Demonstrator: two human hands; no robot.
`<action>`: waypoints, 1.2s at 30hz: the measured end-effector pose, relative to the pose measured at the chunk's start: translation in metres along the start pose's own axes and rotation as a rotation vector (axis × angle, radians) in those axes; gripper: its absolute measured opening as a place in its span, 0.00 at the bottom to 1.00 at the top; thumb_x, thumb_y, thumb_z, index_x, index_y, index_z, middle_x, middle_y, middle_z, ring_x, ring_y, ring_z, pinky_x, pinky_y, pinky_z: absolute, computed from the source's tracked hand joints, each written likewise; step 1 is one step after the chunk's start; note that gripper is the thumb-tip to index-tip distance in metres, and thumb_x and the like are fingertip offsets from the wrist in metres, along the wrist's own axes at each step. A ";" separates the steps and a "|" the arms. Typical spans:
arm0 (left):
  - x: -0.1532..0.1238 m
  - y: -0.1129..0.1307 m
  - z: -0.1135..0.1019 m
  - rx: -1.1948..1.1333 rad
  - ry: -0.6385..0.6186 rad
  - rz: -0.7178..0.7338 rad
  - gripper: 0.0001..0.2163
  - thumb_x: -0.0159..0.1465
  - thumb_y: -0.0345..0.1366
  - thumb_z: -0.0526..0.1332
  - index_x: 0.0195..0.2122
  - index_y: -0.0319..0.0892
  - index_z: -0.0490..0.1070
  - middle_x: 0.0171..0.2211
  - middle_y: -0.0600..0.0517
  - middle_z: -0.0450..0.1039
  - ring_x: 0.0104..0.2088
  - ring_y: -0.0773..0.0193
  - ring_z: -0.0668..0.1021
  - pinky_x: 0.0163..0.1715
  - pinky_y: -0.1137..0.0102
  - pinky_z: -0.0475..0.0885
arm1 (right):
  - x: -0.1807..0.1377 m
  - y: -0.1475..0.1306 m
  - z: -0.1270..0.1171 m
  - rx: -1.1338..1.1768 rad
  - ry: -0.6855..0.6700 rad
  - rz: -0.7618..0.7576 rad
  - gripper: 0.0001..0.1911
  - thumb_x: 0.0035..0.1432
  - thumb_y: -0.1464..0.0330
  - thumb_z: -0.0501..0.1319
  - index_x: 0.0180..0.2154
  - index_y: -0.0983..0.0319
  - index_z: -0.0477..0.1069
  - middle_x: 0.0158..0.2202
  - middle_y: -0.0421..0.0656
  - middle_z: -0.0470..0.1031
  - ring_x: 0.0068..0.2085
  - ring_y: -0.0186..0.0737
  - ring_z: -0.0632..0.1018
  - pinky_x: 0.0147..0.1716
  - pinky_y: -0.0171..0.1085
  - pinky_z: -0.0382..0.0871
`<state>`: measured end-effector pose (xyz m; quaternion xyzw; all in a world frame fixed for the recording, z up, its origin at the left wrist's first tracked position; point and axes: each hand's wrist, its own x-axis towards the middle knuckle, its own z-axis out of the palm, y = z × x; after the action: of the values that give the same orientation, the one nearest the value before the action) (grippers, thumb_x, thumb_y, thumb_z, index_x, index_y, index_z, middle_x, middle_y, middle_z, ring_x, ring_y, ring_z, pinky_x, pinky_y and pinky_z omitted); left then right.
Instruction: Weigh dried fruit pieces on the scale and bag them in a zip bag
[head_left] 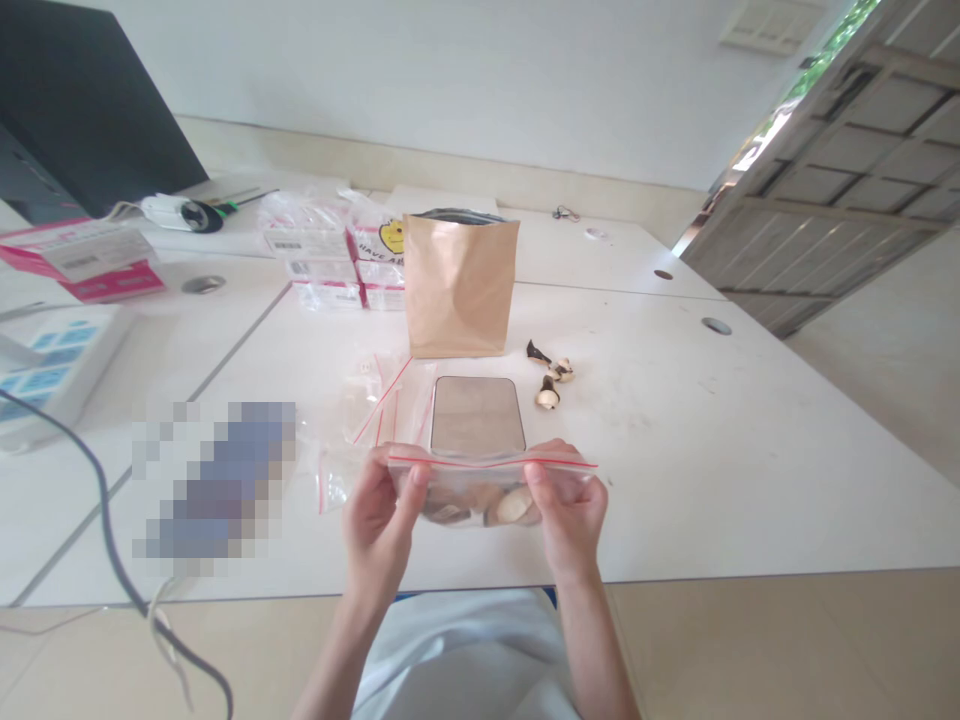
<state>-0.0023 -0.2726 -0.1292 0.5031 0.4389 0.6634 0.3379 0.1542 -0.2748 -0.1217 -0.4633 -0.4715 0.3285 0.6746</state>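
Both hands hold up a small clear zip bag [480, 495] with a red seal line, over the near edge of the white table [712, 470]. Pale, nut-like pieces fill its bottom. My left hand [379, 515] pinches the bag's left end at the seal, and my right hand [571, 510] pinches the right end. Just behind the bag lies a small flat scale [478, 415] with a grey metal top. A brown paper bag [460, 285] stands upright and open beyond the scale. Three loose pieces [550, 375] lie to the right of the scale.
Empty clear zip bags [375, 400] lie left of the scale. Boxed packets [330, 255] are stacked at the back left, with a pink box [90, 260], a laptop [82, 110] and a dark cable [112, 540]. A blurred patch [214, 480] covers part of the table.
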 end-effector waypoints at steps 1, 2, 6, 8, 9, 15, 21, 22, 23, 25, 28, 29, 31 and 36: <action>0.001 -0.001 -0.001 -0.070 -0.048 -0.044 0.08 0.61 0.40 0.62 0.31 0.40 0.74 0.27 0.52 0.73 0.27 0.69 0.75 0.27 0.77 0.70 | 0.000 0.000 0.001 0.014 0.010 -0.001 0.08 0.53 0.65 0.64 0.25 0.61 0.72 0.24 0.38 0.69 0.26 0.32 0.70 0.25 0.32 0.64; 0.001 -0.002 -0.002 -0.126 -0.084 -0.089 0.09 0.59 0.42 0.63 0.32 0.40 0.74 0.27 0.51 0.74 0.27 0.68 0.75 0.27 0.77 0.71 | 0.000 0.000 0.001 0.036 0.015 0.002 0.08 0.53 0.65 0.64 0.24 0.61 0.73 0.24 0.38 0.69 0.27 0.33 0.70 0.26 0.32 0.65; 0.002 -0.006 -0.004 -0.117 -0.050 -0.242 0.12 0.53 0.43 0.68 0.29 0.39 0.76 0.24 0.51 0.76 0.24 0.66 0.76 0.24 0.76 0.72 | -0.001 0.000 0.001 0.157 -0.084 0.118 0.12 0.48 0.57 0.67 0.29 0.59 0.76 0.30 0.40 0.74 0.32 0.36 0.75 0.30 0.34 0.69; 0.002 -0.006 -0.005 -0.071 -0.019 -0.258 0.13 0.51 0.44 0.69 0.28 0.38 0.77 0.23 0.50 0.76 0.23 0.66 0.76 0.22 0.75 0.72 | -0.001 0.001 0.000 0.168 -0.139 0.203 0.17 0.44 0.54 0.68 0.33 0.59 0.77 0.31 0.42 0.76 0.33 0.39 0.76 0.30 0.35 0.70; 0.002 -0.005 -0.006 -0.059 -0.016 -0.247 0.14 0.51 0.44 0.69 0.28 0.37 0.77 0.23 0.50 0.76 0.23 0.65 0.76 0.22 0.75 0.73 | -0.001 0.001 -0.001 0.158 -0.156 0.228 0.18 0.44 0.54 0.69 0.33 0.59 0.77 0.30 0.42 0.76 0.33 0.40 0.76 0.30 0.36 0.71; 0.004 0.005 -0.003 -0.015 -0.062 -0.109 0.09 0.56 0.40 0.66 0.28 0.39 0.76 0.24 0.50 0.76 0.24 0.66 0.77 0.22 0.76 0.73 | 0.002 -0.002 0.002 0.060 -0.179 0.212 0.08 0.49 0.62 0.67 0.27 0.60 0.78 0.29 0.43 0.77 0.31 0.38 0.77 0.29 0.35 0.71; 0.003 0.006 -0.001 0.015 -0.007 -0.048 0.06 0.58 0.38 0.65 0.28 0.41 0.76 0.26 0.51 0.75 0.26 0.67 0.77 0.24 0.77 0.72 | -0.001 -0.006 0.007 0.008 -0.108 0.127 0.06 0.50 0.65 0.66 0.27 0.60 0.78 0.29 0.42 0.76 0.30 0.37 0.76 0.27 0.34 0.70; 0.003 0.005 -0.002 -0.017 -0.035 -0.046 0.07 0.58 0.38 0.64 0.29 0.41 0.76 0.26 0.50 0.75 0.26 0.67 0.77 0.24 0.76 0.72 | -0.001 -0.006 0.007 0.017 -0.110 0.118 0.05 0.50 0.65 0.66 0.27 0.60 0.78 0.29 0.42 0.76 0.31 0.38 0.76 0.28 0.34 0.71; 0.004 0.004 -0.003 -0.048 -0.075 -0.042 0.07 0.58 0.39 0.64 0.29 0.41 0.76 0.26 0.50 0.75 0.27 0.66 0.77 0.24 0.75 0.72 | 0.000 -0.006 0.006 0.033 -0.114 0.106 0.05 0.50 0.65 0.66 0.26 0.60 0.78 0.28 0.42 0.76 0.32 0.38 0.77 0.30 0.36 0.72; 0.006 0.003 -0.004 -0.073 -0.158 -0.039 0.08 0.57 0.40 0.65 0.29 0.40 0.76 0.28 0.49 0.75 0.28 0.63 0.77 0.25 0.74 0.73 | 0.002 -0.006 0.004 0.080 -0.156 0.088 0.05 0.51 0.65 0.66 0.26 0.59 0.78 0.29 0.43 0.78 0.35 0.40 0.78 0.36 0.38 0.73; 0.008 0.006 -0.006 -0.002 -0.225 -0.027 0.07 0.58 0.39 0.64 0.29 0.41 0.77 0.28 0.48 0.76 0.30 0.63 0.78 0.28 0.72 0.73 | 0.004 -0.005 0.001 0.144 -0.292 0.158 0.09 0.50 0.63 0.67 0.36 0.57 0.79 0.36 0.44 0.80 0.38 0.41 0.79 0.38 0.39 0.73; 0.008 0.008 -0.006 0.033 -0.221 -0.015 0.07 0.59 0.38 0.64 0.28 0.41 0.77 0.28 0.49 0.76 0.30 0.63 0.78 0.28 0.71 0.74 | 0.004 -0.005 0.000 0.154 -0.332 0.204 0.13 0.49 0.62 0.68 0.39 0.56 0.78 0.39 0.44 0.80 0.39 0.42 0.79 0.37 0.39 0.74; 0.008 0.010 -0.006 0.088 -0.195 0.016 0.07 0.59 0.37 0.63 0.27 0.41 0.77 0.27 0.49 0.77 0.29 0.62 0.78 0.28 0.71 0.74 | 0.004 -0.005 0.001 0.153 -0.358 0.278 0.14 0.47 0.61 0.68 0.38 0.57 0.79 0.40 0.45 0.80 0.40 0.44 0.79 0.35 0.39 0.74; 0.007 0.009 -0.004 0.126 -0.180 0.120 0.05 0.58 0.34 0.64 0.26 0.42 0.77 0.26 0.50 0.77 0.28 0.63 0.78 0.27 0.72 0.74 | 0.002 -0.008 0.009 0.072 -0.268 0.224 0.06 0.49 0.62 0.68 0.26 0.58 0.79 0.31 0.43 0.79 0.36 0.42 0.78 0.35 0.39 0.73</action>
<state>-0.0078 -0.2709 -0.1191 0.6062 0.4168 0.6057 0.3033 0.1463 -0.2726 -0.1124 -0.4406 -0.4906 0.4770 0.5811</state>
